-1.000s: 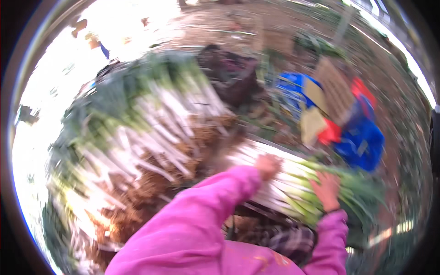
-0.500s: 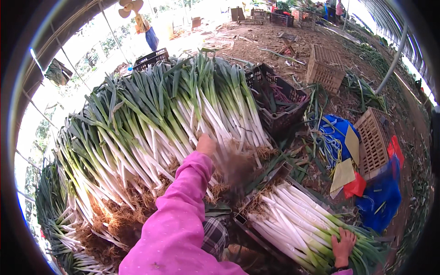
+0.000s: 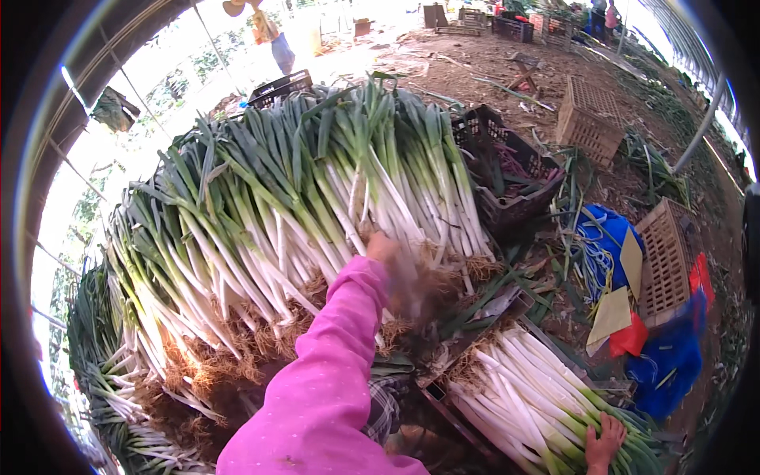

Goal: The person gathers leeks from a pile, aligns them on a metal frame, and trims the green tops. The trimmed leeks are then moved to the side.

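A big pile of leeks [image 3: 261, 190] lies to the left and middle, green leaves pointing away and brown roots toward me. My left hand [image 3: 384, 249], in a pink sleeve, is closed around leek stems at the pile's right part. The roots beside it are smeared by motion, and its fingers are partly hidden. At the lower right, a metal-edged rack [image 3: 443, 404] holds a bundle of leeks [image 3: 518, 388], roots toward the middle. My right hand [image 3: 606, 441] lies on the green part of this bundle with its fingers spread.
Behind the pile's right end stands a black crate [image 3: 518, 178] with purplish stalks. Tan plastic crates [image 3: 590, 119] sit farther right. Blue cloth [image 3: 669, 368], red pieces [image 3: 631, 336], yellowish sheets [image 3: 609, 317] and loose leaves lie on the ground. A curved metal pole [image 3: 703, 131] rises at right.
The whole view has shifted, so most things sit farther right. My left hand stays at the stems with blurred roots beside it. My right hand still rests on the racked bundle.
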### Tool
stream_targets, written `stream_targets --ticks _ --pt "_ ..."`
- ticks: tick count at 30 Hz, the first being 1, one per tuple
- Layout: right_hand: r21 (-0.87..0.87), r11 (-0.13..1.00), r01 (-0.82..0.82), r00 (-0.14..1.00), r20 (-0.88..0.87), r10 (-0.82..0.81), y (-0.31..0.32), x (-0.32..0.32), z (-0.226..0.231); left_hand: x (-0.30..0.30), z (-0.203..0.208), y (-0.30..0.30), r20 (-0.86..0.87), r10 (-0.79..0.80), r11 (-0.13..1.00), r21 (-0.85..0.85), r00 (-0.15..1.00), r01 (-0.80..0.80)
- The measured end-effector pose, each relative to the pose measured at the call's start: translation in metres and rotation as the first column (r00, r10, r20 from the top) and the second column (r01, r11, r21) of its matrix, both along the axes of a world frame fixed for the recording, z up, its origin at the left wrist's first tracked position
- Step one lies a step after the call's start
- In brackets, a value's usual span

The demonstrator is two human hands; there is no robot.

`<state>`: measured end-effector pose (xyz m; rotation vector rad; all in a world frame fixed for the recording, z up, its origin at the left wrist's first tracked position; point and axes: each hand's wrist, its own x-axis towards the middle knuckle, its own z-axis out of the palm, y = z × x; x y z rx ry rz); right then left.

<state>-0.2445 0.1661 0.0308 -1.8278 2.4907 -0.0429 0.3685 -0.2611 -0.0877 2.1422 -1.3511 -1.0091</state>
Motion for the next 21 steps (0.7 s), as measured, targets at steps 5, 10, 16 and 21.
stream_targets --ticks 5,10,16,21 --pt "0.017 1.0 0.027 0.999 -0.037 -0.026 0.01 -0.015 -0.003 -0.007 0.094 0.003 -0.693 0.146 0.671 -0.455 0.706 -0.585" --pt "0.014 1.0 -0.022 0.998 -0.059 0.022 0.002 -0.009 0.005 0.074 0.189 0.044 -0.647 0.13 0.603 -0.55 0.751 -0.578" --pt "0.016 1.0 -0.001 0.999 -0.053 0.001 0.007 -0.009 0.005 0.086 0.104 0.031 -0.749 0.344 0.629 -0.263 0.566 -0.731" --pt "0.011 1.0 -0.015 0.997 -0.078 0.016 0.018 -0.021 -0.001 0.047 0.048 0.022 -0.248 0.546 0.739 -0.308 0.8 -0.6"
